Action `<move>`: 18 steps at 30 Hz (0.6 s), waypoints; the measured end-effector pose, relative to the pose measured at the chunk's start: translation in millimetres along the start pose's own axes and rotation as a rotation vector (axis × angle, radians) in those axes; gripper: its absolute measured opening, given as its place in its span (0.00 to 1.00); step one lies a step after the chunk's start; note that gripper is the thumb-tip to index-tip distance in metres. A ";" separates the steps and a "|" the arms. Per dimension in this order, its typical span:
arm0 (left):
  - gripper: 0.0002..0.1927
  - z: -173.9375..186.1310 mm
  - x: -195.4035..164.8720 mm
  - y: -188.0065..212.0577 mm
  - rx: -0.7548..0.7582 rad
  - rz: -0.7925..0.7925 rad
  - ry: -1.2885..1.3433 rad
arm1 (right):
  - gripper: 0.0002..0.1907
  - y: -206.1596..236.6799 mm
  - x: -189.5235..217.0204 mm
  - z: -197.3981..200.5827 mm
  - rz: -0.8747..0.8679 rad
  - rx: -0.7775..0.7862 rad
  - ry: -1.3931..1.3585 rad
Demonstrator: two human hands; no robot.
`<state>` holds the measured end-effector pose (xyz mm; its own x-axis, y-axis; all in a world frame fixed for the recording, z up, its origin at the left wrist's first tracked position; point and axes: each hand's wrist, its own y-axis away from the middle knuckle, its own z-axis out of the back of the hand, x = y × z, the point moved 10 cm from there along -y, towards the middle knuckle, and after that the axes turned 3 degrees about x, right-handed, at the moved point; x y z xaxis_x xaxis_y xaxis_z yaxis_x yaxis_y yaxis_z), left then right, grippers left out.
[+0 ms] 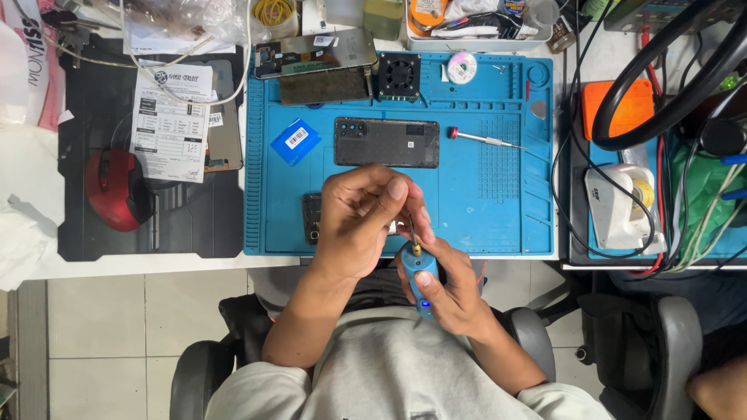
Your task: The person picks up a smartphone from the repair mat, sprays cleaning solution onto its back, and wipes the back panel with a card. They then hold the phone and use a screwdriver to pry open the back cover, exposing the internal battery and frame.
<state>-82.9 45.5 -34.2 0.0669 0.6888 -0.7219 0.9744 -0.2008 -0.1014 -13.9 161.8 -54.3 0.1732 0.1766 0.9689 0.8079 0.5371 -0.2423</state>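
Observation:
My right hand (450,289) grips a blue electric screwdriver (421,274) with its tip pointing up, just at the near edge of the blue work mat (498,194). My left hand (364,214) pinches the thin bit at the tool's tip between thumb and fingers. Under my left hand lies a dark phone part (312,216), mostly hidden. A black phone back cover (387,142) lies flat on the mat above both hands. A small red-capped precision screwdriver (484,139) rests to the right of the cover.
A blue sticker card (296,141), a small black fan (399,76) and a phone with a reflective screen (315,53) lie on the mat's upper part. A red mouse (115,189) sits left on a black pad. Cables and a tape dispenser (622,204) crowd the right.

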 end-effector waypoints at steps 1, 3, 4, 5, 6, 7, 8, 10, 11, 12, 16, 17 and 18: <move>0.12 0.2 1.3 -0.1 0.005 0.009 0.019 | 0.24 -0.1 1.4 -0.1 0.012 -0.001 0.000; 0.13 0.5 2.1 -3.2 0.010 0.025 0.034 | 0.24 -1.5 5.1 -0.3 0.043 -0.003 0.007; 0.13 0.9 2.1 -5.1 0.004 0.036 0.032 | 0.25 -2.1 1.4 0.9 -0.005 -0.020 0.016; 0.13 1.2 1.7 -6.4 -0.003 0.048 0.029 | 0.25 -1.4 -1.4 1.7 -0.055 -0.036 0.024; 0.15 2.2 -0.9 -9.0 -0.009 0.042 0.026 | 0.26 -1.2 -4.4 2.8 -0.104 -0.052 0.033; 0.17 4.1 -4.3 -12.3 -0.012 0.034 0.022 | 0.28 -1.4 -4.6 3.1 -0.122 -0.063 0.026; 0.20 5.6 -7.2 -14.2 -0.016 0.025 0.019 | 0.30 -1.5 -4.8 4.0 -0.140 -0.074 0.019; 0.22 16.8 -21.2 -10.7 -0.113 -0.067 -0.199 | 0.32 -1.8 -11.9 4.0 -0.224 -0.075 -0.163; 0.23 22.9 -27.8 -6.1 -0.163 -0.110 -0.306 | 0.32 -1.2 -18.0 3.3 -0.289 -0.067 -0.338; 0.22 24.7 -37.2 -0.1 -0.186 -0.161 -0.595 | 0.32 0.0 -23.1 1.9 -0.353 -0.060 -0.514; 0.30 42.3 -51.7 24.0 -0.172 -0.196 -1.397 | 0.38 2.4 -22.8 7.4 -0.424 -0.008 -0.774; 0.34 50.1 -48.2 30.2 -0.142 -0.153 -1.504 | 0.39 2.8 -22.6 10.0 -0.420 -0.018 -0.813; 0.39 61.6 -44.9 37.2 -0.137 -0.090 -1.531 | 0.41 3.3 -22.8 11.4 -0.416 -0.029 -0.852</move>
<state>-63.0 -35.8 -47.7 -0.1853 -0.6747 -0.7145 0.9803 -0.0768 -0.1818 -21.6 168.9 -77.7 -0.5919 0.5242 0.6123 0.7279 0.6739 0.1266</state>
